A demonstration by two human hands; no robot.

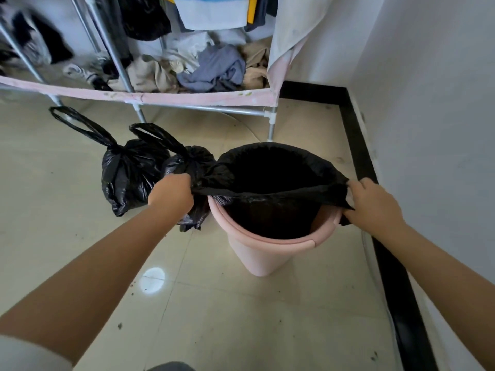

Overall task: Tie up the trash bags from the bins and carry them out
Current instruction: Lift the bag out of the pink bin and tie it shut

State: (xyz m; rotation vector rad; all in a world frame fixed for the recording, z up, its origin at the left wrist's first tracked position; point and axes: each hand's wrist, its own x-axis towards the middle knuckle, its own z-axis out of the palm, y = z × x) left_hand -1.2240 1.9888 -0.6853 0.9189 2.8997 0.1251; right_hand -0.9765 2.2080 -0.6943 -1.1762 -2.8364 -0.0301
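Both hands are on the black liner bag (270, 180) in the pink bin (267, 250). The left hand (171, 191) is fisted on the liner's left rim edge; the right hand (375, 204) pinches the right rim edge, fingers curled round the plastic. The hands are well apart, on opposite sides of the bin mouth, and the near edge of the liner is stretched taut between them. The far rim of the liner is folded over the bin's back lip; the near rim is off the lip, with pink plastic showing below it.

Progress: two tied bags sit on the floor left of the bin. The first tied bag (128, 172) has a knotted top and a long loop; the second tied bag (187, 167), also knotted, is just beside the bin and partly behind the left hand. So two look done, judging by the knots. This third liner is not yet tied or lifted out. Nothing is carried out yet. Probably past halfway on tying, with the carry step all left.

Hard to see: the inside of the liner is pure black, so contents and fill level can't be told. The left hand's fingers are hidden under its back. The lower part of the second tied bag is cut off by the left forearm. A clothes rack (139, 97) stands behind, its left side blurred.
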